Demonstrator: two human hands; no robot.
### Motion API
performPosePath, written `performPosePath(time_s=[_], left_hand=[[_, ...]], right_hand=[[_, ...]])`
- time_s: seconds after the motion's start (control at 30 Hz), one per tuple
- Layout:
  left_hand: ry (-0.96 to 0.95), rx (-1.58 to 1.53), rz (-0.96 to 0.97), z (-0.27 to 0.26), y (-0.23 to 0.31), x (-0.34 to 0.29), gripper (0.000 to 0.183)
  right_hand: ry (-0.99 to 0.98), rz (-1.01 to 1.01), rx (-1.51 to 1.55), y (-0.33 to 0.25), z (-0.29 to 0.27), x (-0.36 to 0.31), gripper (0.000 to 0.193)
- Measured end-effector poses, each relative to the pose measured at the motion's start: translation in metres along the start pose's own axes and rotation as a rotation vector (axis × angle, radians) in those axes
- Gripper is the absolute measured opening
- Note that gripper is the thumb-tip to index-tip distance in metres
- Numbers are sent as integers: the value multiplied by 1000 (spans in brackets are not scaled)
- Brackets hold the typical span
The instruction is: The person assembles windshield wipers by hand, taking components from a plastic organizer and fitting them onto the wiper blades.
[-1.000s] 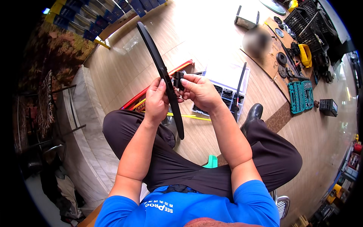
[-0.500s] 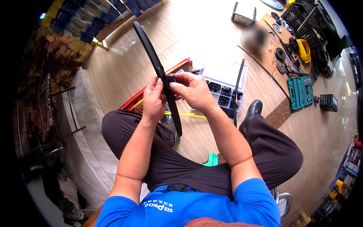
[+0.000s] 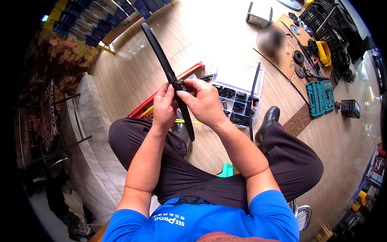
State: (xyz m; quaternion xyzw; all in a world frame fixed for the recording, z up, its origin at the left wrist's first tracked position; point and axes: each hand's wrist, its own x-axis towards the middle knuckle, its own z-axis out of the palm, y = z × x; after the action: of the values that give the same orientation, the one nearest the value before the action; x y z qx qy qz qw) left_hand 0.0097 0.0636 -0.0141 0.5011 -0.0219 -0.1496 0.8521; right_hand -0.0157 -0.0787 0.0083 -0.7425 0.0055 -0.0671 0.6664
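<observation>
A long black wiper blade slants from the upper left down to my lap. My left hand grips it around its middle. My right hand pinches the small black connector at the blade's centre with fingertips and thumb. Both hands meet there, above my knees. The blade's lower end sticks out below my hands.
On the wooden floor ahead lie a clear compartment box of black parts, a second thin black strip, a red package, a teal socket set, a board with tools, and black crates. A marble step is left.
The blade has shifted a little left and down toward me. My right hand has moved onto the central connector and closed over it.
</observation>
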Motion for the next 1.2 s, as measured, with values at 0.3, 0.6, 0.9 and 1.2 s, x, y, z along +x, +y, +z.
performPosePath(time_s=[0.3, 0.6, 0.9, 1.2], left_hand=[[65, -38, -275, 10, 9, 1, 32], [55, -56, -316, 9, 8, 2, 32], [-21, 49, -251, 9, 5, 2, 28], [24, 52, -204, 3, -2, 2, 28]], right_hand=[[-216, 466, 601, 16, -18, 15, 31], [-215, 505, 625, 14, -21, 16, 31], [-191, 393, 486, 13, -19, 14, 23], [-58, 187, 261, 28, -5, 9, 29]])
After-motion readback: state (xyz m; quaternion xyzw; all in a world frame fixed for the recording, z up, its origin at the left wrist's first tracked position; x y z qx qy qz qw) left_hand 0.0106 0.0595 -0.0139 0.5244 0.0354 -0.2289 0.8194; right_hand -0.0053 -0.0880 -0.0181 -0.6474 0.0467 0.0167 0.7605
